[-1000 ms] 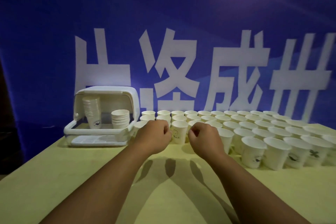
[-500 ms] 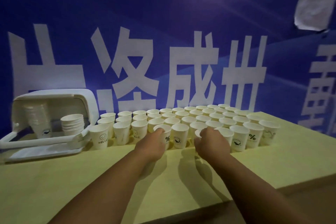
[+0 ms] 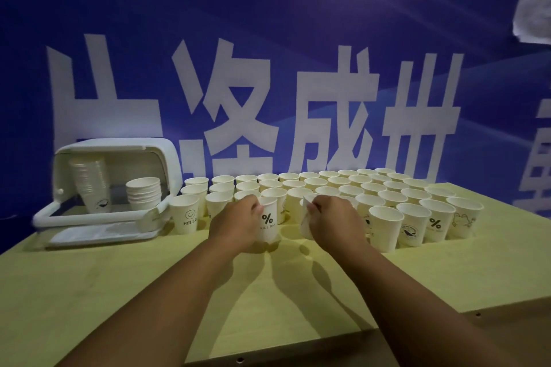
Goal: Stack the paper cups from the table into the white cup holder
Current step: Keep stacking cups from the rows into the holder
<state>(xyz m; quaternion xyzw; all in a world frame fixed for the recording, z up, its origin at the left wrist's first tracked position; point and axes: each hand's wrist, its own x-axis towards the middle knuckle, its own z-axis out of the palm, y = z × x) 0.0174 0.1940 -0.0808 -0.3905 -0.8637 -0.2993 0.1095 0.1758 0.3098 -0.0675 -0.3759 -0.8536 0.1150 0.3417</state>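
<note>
Several white paper cups (image 3: 384, 228) stand in rows across the back of the yellow table (image 3: 119, 292). My left hand (image 3: 235, 225) grips a cup printed with a percent sign (image 3: 267, 223) in the front row. My right hand (image 3: 334, 222) grips a plain cup (image 3: 307, 219) beside it, tilted a little to the left. The white cup holder (image 3: 98, 220) sits at the left with its lid swung up. Inside it are a tall stack of cups (image 3: 91, 185) and a shorter stack (image 3: 143, 198).
A blue banner with large white characters (image 3: 268, 98) hangs close behind the table. A cup marked HELLO (image 3: 185, 213) stands right beside the holder. The table's front edge (image 3: 328, 334) runs near my forearms and its right edge falls away at the far right.
My view has swung back to the left, so the holder sits further in. Both hands, which were reaching at the front row, now each hold a cup, and the right cup has tipped.
</note>
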